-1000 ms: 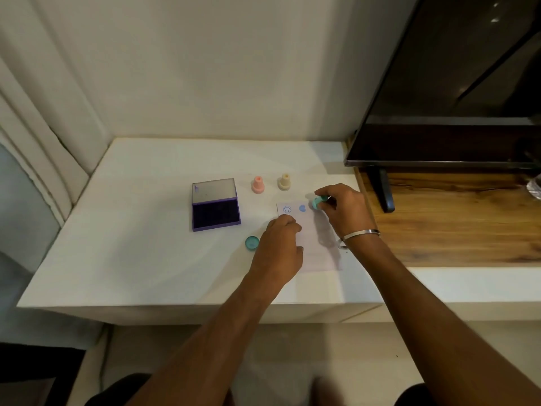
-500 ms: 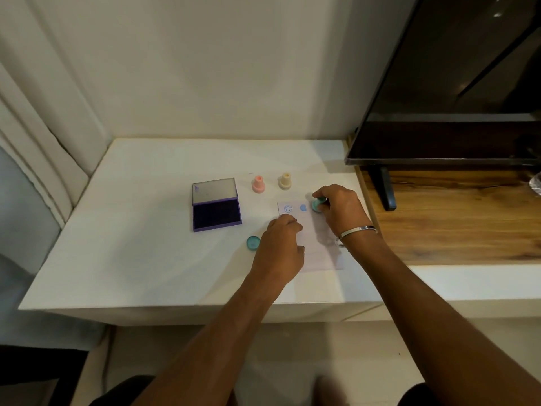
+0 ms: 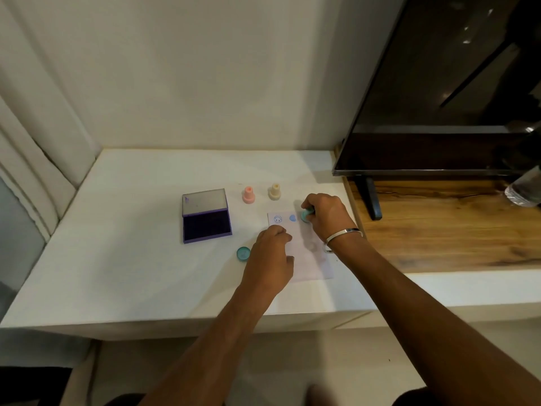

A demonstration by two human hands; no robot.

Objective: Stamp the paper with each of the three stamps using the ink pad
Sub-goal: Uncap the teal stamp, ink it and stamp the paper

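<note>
While right hand (image 3: 325,216) pinches teal stamp (image 3: 306,215) upright, base on paper (image 3: 310,259) | left hand (image 3: 270,256) flat, empty, pinning paper.

Both bare forearms reach forward from the lower edge. The left hand (image 3: 270,256) lies palm down, fingers loosely curled and fingertips pressed flat. The right hand (image 3: 326,213), a plain silver metal bangle (image 3: 344,234) on its wrist, is curled, fingers pinched downward.

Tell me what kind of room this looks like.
Probably a living room or bedroom at home: a flat-screen television stands on a wooden shelf, with curtains hanging on the other side.
</note>
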